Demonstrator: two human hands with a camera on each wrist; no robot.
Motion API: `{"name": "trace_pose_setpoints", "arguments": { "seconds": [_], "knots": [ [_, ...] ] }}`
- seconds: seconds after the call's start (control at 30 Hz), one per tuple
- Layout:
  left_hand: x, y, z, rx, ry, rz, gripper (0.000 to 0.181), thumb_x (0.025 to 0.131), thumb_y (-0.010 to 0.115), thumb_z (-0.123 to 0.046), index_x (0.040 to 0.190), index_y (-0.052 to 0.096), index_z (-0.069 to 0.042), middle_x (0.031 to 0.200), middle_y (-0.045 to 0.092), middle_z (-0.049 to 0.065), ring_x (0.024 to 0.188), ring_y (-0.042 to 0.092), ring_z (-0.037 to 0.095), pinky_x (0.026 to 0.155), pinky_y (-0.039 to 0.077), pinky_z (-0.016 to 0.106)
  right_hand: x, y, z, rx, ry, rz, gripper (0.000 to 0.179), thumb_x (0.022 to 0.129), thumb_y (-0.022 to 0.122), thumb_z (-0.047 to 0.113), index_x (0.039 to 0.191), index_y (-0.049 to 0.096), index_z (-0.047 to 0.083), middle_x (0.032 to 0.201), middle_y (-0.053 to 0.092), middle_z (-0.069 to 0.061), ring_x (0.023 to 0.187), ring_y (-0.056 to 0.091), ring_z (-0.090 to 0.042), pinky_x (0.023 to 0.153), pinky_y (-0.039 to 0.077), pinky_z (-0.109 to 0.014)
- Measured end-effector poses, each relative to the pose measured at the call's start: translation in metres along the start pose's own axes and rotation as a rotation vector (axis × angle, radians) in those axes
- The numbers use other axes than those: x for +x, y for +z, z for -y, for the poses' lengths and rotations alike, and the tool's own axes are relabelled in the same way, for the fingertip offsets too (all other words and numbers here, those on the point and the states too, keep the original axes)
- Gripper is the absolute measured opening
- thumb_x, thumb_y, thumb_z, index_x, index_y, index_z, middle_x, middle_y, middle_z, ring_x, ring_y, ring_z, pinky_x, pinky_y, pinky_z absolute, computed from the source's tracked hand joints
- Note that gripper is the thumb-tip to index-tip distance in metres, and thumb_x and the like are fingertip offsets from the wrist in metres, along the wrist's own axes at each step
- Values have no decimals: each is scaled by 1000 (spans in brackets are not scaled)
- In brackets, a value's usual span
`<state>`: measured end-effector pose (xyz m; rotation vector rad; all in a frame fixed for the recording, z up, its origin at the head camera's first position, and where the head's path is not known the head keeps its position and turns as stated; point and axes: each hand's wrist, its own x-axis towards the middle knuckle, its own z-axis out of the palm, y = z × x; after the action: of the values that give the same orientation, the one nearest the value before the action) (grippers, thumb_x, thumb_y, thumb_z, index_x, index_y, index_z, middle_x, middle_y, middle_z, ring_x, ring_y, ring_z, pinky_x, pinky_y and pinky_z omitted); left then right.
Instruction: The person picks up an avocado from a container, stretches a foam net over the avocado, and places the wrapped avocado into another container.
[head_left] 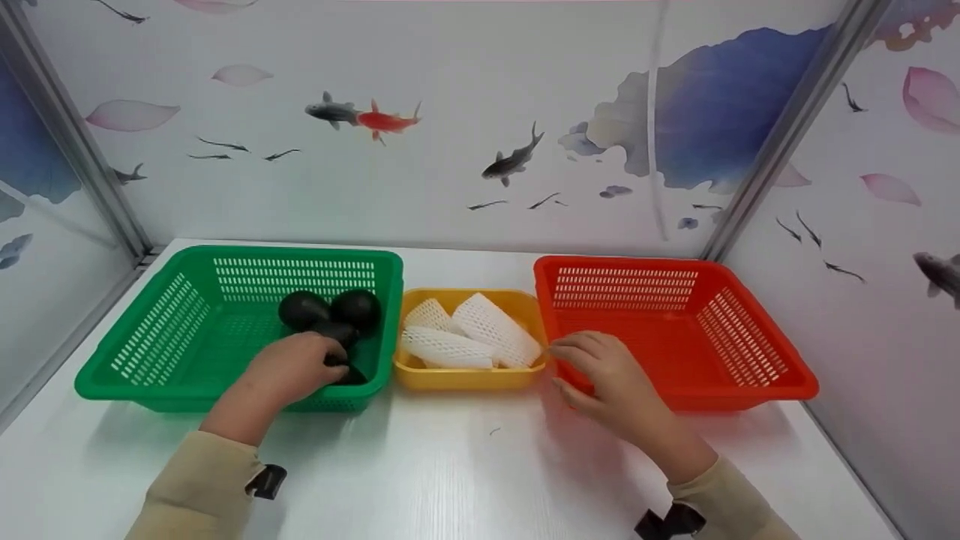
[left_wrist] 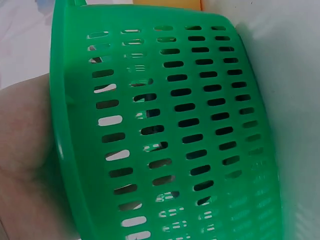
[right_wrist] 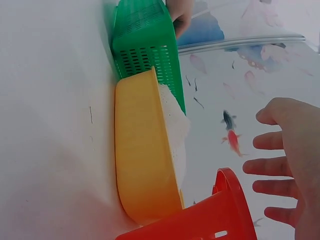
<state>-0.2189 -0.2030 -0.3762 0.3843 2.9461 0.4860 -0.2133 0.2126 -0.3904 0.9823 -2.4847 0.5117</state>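
Several dark, smooth, egg-shaped avocados [head_left: 357, 310] lie in the right half of the green basket [head_left: 180, 330]. My left hand [head_left: 296, 367] reaches over its front rim, fingers curled on the avocado nearest that rim; the hand covers much of this fruit. In the left wrist view, the basket wall [left_wrist: 205, 117] hides the fingers. White foam net sleeves [head_left: 450, 347] lie in the yellow bin [head_left: 469, 379] at the middle. My right hand [head_left: 615, 382] hovers by the red basket's near left corner with fingers spread and nothing in them, as the right wrist view also shows.
The red basket [head_left: 675, 345] stands at the right, its left side against the yellow bin. The green basket adjoins the bin on the other side. All three rest on a white table [head_left: 450, 465], enclosed by printed panels [head_left: 450, 187] at the back and sides.
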Motion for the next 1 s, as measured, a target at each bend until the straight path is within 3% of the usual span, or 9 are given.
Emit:
{"name": "trace_pose_setpoints", "arguments": {
  "seconds": [0.27, 0.5, 0.83, 1.0],
  "knots": [
    [9, -2, -2, -14, 6, 88, 34, 88, 74, -20, 116, 68, -2, 109, 66, 10, 95, 57, 26, 92, 48, 49, 2, 7, 5, -4, -44, 19, 33, 84, 76, 22, 116, 69, 17, 116, 65, 4, 111, 54, -16, 97, 46, -42],
    [17, -4, -4, 50, 2, 152, 32, 88, 73, -14, 118, 66, -4, 107, 64, 8, 90, 53, 25, 91, 48, 46, 5, 14, 11, 3, -93, 58, 34, 84, 76, 22, 116, 69, 14, 116, 65, 1, 111, 56, -19, 95, 47, -41],
    [20, -2, -2, 55, 8, 126, 24, 86, 75, -14, 107, 69, -5, 98, 65, 5, 83, 53, 22, 85, 50, 44, 13, 25, 19, 12, -109, 136, 26, 89, 70, 24, 114, 70, 14, 108, 68, 4, 100, 58, -15, 90, 49, -35],
    [22, -2, -3, 69, 0, 159, 17, 87, 73, -12, 102, 67, -8, 93, 62, 4, 81, 51, 24, 81, 49, 43, 17, 31, 22, 19, -106, 159, 27, 90, 69, 25, 114, 71, 14, 109, 69, 3, 99, 59, -16, 88, 50, -35]
  ]
}}
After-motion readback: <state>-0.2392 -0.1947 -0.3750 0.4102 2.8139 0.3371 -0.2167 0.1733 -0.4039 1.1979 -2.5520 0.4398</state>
